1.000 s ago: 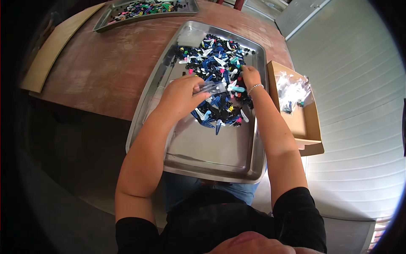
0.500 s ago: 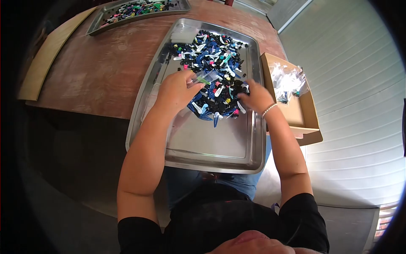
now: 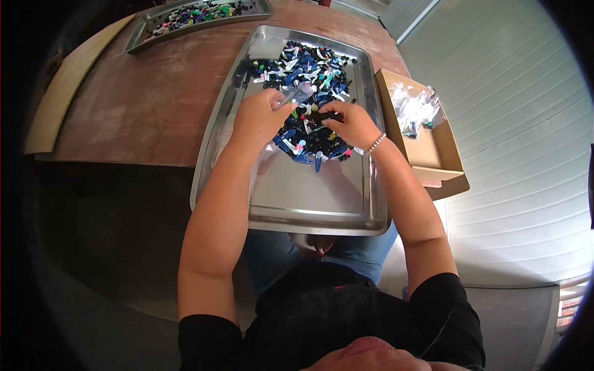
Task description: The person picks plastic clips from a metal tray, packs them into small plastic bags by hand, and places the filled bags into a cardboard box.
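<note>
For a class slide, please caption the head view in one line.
Left hand holding a clear bag, right hand at the clips in a metal tray, with a box alongside.

Small workshop or factory corner, by look of it: scuffed reddish table, large metal tray heaped with loose small clips, second loaded tray farther off, open cardboard box holding many clear plastic bags

Single head-worn view; faces forward and down; wide, close above tray, mid-frame; bench spreads to upper left.
</note>
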A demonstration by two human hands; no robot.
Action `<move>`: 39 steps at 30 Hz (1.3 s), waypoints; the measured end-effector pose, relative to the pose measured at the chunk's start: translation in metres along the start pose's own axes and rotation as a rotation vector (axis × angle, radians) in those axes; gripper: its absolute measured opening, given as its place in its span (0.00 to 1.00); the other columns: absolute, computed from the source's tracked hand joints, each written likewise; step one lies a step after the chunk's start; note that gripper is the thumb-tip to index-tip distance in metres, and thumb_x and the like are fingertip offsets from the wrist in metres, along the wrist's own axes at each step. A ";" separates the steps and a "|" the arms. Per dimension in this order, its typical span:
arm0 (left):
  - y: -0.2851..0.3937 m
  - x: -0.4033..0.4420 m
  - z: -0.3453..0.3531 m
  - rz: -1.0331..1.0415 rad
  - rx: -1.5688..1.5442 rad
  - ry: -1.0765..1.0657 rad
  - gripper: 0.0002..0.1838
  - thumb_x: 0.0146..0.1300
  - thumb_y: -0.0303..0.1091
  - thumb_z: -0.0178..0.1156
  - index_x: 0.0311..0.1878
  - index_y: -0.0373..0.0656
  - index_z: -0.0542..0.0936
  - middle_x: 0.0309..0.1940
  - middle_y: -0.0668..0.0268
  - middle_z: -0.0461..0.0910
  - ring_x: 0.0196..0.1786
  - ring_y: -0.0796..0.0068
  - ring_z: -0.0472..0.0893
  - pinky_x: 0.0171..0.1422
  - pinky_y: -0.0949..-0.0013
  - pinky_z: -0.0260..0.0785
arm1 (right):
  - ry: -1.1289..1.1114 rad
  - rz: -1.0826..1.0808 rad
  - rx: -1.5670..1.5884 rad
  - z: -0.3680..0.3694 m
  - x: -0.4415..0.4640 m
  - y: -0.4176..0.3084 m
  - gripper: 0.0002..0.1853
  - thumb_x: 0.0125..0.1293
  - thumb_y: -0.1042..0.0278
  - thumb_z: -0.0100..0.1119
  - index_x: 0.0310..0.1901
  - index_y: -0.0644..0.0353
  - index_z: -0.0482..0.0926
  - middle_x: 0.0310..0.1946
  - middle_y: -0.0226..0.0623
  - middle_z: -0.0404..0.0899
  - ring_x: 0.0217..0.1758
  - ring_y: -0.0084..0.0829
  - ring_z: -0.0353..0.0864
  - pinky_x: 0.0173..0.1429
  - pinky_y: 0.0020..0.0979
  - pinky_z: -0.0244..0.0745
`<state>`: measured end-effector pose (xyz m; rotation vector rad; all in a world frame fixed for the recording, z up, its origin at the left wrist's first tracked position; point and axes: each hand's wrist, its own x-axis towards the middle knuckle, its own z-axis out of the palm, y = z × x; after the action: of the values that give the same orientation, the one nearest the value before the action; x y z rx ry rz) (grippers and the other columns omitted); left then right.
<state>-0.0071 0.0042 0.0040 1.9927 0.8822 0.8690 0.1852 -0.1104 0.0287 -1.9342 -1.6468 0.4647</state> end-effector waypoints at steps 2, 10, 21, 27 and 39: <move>-0.007 0.002 0.005 0.037 -0.056 0.061 0.20 0.51 0.45 0.68 0.38 0.38 0.81 0.30 0.56 0.82 0.34 0.60 0.82 0.40 0.62 0.72 | -0.024 -0.007 -0.135 -0.004 -0.020 0.000 0.13 0.56 0.71 0.64 0.44 0.60 0.80 0.32 0.44 0.81 0.35 0.37 0.82 0.41 0.35 0.75; 0.003 0.000 0.001 0.017 -0.038 -0.027 0.20 0.52 0.46 0.68 0.40 0.39 0.82 0.33 0.57 0.83 0.37 0.59 0.82 0.42 0.62 0.72 | 0.025 0.289 -0.397 0.028 -0.082 0.003 0.30 0.52 0.65 0.68 0.58 0.57 0.70 0.52 0.52 0.72 0.51 0.48 0.76 0.55 0.39 0.72; -0.016 0.010 -0.002 -0.050 -0.001 -0.032 0.21 0.51 0.47 0.68 0.38 0.38 0.81 0.32 0.56 0.82 0.36 0.62 0.82 0.41 0.63 0.72 | 0.246 0.135 0.288 0.044 0.014 0.023 0.10 0.58 0.75 0.64 0.42 0.60 0.80 0.23 0.30 0.78 0.24 0.18 0.75 0.29 0.23 0.73; -0.022 0.010 0.012 0.040 -0.028 -0.073 0.25 0.54 0.44 0.69 0.46 0.31 0.79 0.35 0.58 0.83 0.38 0.74 0.81 0.43 0.71 0.71 | 0.142 0.197 0.378 0.015 -0.015 0.014 0.14 0.60 0.77 0.63 0.49 0.60 0.79 0.30 0.27 0.80 0.29 0.15 0.76 0.35 0.18 0.74; -0.030 0.010 0.018 0.079 0.035 -0.131 0.18 0.53 0.42 0.69 0.38 0.37 0.82 0.28 0.65 0.81 0.31 0.79 0.77 0.36 0.72 0.69 | 0.022 0.455 1.293 -0.002 -0.018 0.008 0.20 0.74 0.55 0.44 0.50 0.65 0.73 0.37 0.36 0.77 0.47 0.34 0.82 0.43 0.28 0.84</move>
<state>0.0046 0.0197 -0.0274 2.1017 0.7530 0.7613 0.1895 -0.1289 0.0241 -1.2063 -0.5008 1.2695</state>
